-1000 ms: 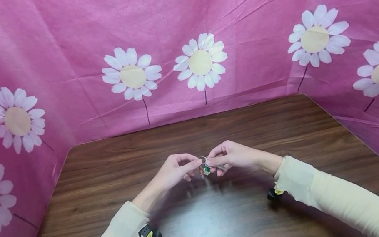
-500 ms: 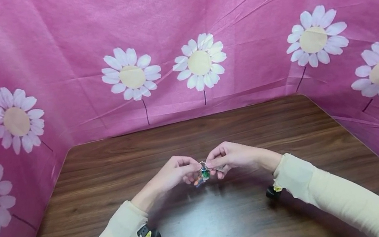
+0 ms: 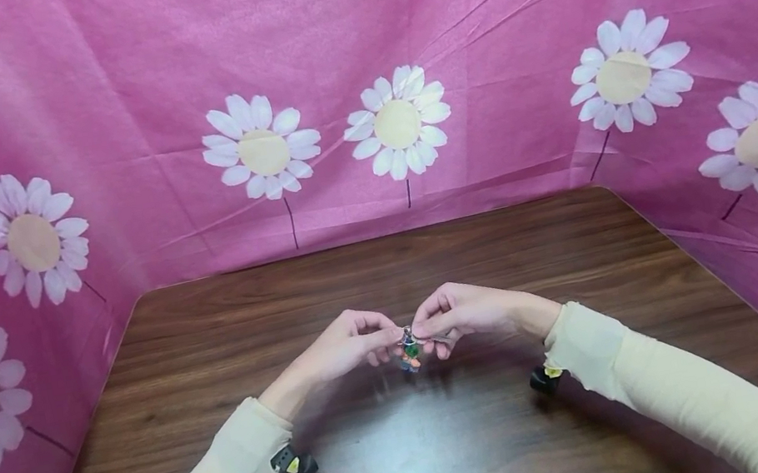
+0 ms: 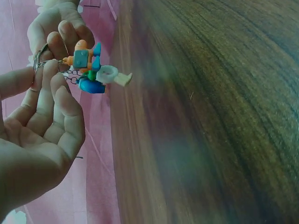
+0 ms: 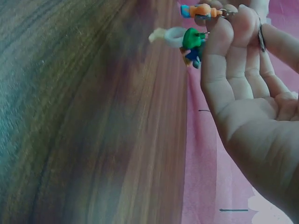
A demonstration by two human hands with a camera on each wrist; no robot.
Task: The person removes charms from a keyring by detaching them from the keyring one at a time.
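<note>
Between the two hands hangs a key ring (image 4: 37,57) with small figure charms (image 3: 411,356) on short chains. One charm is an orange figure (image 4: 81,58) with blue feet; another has a green body (image 5: 191,38) and a white-and-cream part; blue shows behind it. My left hand (image 3: 352,344) pinches the metal ring between thumb and forefinger, other fingers curled beneath. Facing it, my right hand (image 3: 464,313) pinches a thin flat metal piece (image 5: 261,38) at the ring. The fingertips largely cover that piece, and its exact kind is hard to tell.
Both hands are above a dark wood-grain table (image 3: 246,302). A pink cloth (image 3: 309,12) with white daisies stands around its back and sides. Black wrist cameras (image 3: 297,464) are strapped below the cream sleeves (image 3: 678,378).
The charms have swung and now hang lower, close together below the ring. The ring's loop, seen wide between the hands earlier, now looks narrower. Both hands keep their pinch almost in place.
</note>
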